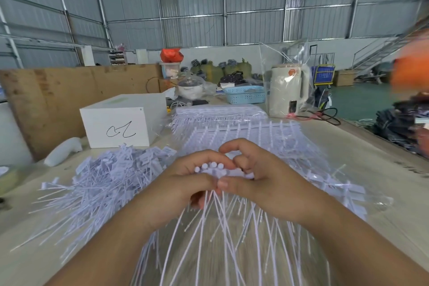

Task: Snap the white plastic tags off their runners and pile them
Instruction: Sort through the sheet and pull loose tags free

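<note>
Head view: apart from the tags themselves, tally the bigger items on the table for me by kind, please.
White box: 1
Blue basket: 1
Cream kettle: 1
White cooker with glass lid: 1
White bottle lying down: 1
Total: 5
Both the left hand and right hand grip one bunch of tags.

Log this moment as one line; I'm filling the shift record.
left hand: grips tag bundle | right hand: grips same bundle | loose tag pile: left on table | unsnapped runners: behind hands
</note>
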{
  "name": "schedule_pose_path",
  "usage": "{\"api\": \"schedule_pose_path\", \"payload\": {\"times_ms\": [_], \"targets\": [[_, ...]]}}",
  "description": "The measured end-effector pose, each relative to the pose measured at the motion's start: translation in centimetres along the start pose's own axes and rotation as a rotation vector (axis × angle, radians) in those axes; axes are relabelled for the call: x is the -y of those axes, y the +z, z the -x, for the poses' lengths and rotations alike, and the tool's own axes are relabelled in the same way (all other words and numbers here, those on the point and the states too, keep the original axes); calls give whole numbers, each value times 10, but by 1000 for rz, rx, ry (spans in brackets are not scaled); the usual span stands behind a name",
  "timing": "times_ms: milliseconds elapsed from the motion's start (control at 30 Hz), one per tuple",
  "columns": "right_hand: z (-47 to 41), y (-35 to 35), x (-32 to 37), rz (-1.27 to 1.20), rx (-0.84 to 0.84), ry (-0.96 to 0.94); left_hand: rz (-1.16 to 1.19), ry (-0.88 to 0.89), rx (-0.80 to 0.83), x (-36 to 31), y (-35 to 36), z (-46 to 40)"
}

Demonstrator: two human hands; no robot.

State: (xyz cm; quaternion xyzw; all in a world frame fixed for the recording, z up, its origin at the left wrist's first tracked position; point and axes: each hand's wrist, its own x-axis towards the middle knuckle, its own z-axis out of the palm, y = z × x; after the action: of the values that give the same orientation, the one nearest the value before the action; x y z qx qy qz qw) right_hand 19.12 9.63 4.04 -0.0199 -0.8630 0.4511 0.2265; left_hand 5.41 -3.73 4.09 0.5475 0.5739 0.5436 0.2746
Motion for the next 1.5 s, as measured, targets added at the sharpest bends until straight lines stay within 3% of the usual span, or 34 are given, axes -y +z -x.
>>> {"api": "schedule_pose_path", "payload": {"times_ms": [200,333,600,867,1200,1333,1400,1500], "targets": [[-1,4,1,-25,-2,-10,71,-11,188,-3,-12,5],[0,3,-2,79,-7,50,0,-23,235,-3,-16,7],[0,2,0,118,-64,27,-21,17,6,5,-17,1],[0,-9,-2,61,24,61,2,96,-222,-1,-5,-1],[-4,15,0,114,-322,-8,101,164,-556,2,17,-10],[-3,-1,13,-25,-588,-18,98,142,-637,-2,16,-8],[1,-15,17,-79,-526,-32,120,79,-647,-4,4,-6],[2,-10,16,-111,-235,4,140,14,-518,-4,-7,-5]]}}
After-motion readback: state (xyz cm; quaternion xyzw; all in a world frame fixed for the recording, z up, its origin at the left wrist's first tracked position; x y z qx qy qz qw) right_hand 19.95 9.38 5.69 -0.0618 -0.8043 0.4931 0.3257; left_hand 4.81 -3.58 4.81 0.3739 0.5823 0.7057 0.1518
